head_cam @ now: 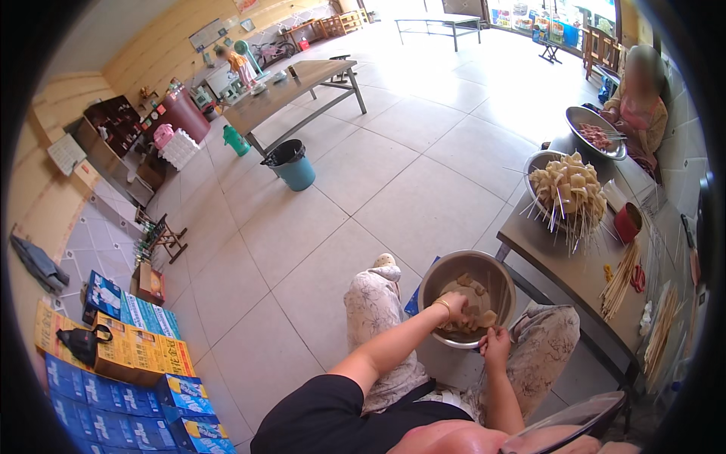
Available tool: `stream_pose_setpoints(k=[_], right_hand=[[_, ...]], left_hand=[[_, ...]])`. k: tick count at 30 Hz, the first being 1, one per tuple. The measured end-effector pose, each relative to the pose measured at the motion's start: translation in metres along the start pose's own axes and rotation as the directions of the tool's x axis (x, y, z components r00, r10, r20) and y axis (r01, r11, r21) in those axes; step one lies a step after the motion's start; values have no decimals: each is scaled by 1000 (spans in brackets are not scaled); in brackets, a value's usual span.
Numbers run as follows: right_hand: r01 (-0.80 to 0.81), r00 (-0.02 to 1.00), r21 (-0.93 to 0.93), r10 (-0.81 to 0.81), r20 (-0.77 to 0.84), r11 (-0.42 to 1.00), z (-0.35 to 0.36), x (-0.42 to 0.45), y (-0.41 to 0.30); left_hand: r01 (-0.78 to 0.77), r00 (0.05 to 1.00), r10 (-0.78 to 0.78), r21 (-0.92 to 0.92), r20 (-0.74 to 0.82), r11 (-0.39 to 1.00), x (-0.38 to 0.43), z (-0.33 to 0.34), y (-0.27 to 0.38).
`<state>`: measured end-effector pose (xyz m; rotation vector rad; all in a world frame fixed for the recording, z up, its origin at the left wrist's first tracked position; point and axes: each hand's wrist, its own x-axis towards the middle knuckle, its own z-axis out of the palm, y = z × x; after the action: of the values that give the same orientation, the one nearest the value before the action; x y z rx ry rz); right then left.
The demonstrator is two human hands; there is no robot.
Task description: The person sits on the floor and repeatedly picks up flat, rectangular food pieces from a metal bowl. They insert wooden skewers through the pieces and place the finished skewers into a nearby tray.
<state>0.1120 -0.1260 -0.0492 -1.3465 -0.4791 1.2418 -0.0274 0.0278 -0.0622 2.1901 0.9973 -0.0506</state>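
Observation:
A large metal bowl (506, 284) stands low between the person's knees, with pale, flat food pieces (466, 282) in it. My left hand (455, 308) reaches inside, its fingers down among the pieces; what they grip is hidden. At the bowl's near right rim, my right hand (496, 342) is closed on thin skewers, with a pale piece close to its fingertips. To the right, on a table (550, 255), a second metal bowl (530, 164) is heaped with skewered pale pieces (570, 181), their sticks pointing outward.
On the table lie wooden sticks (621, 278), red-handled scissors (638, 278) and a red can (627, 222). A co-worker (641, 108) sits at the far end by a bowl of meat (595, 135). Ahead stands a lined bin (296, 170); stacked boxes (136, 352) are at left.

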Motion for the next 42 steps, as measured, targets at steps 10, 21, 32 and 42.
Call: stream_pose_setpoints(k=[10, 21, 32, 42], right_hand=[[-5, 1000, -31, 6, 26, 1000, 1, -2, -1], [-2, 1000, -38, 2, 12, 999, 2, -4, -3], [-13, 1000, -42, 13, -8, 999, 3, -6, -6], [-16, 1000, -41, 17, 6, 999, 6, -6, -5]], left_hand=[[-16, 991, -23, 289, 133, 957, -7, 19, 12], [-140, 945, 22, 343, 325, 929, 1, 26, 8], [-152, 943, 66, 246, 326, 957, 0, 11, 9], [-5, 996, -29, 359, 90, 933, 4, 13, -5]])
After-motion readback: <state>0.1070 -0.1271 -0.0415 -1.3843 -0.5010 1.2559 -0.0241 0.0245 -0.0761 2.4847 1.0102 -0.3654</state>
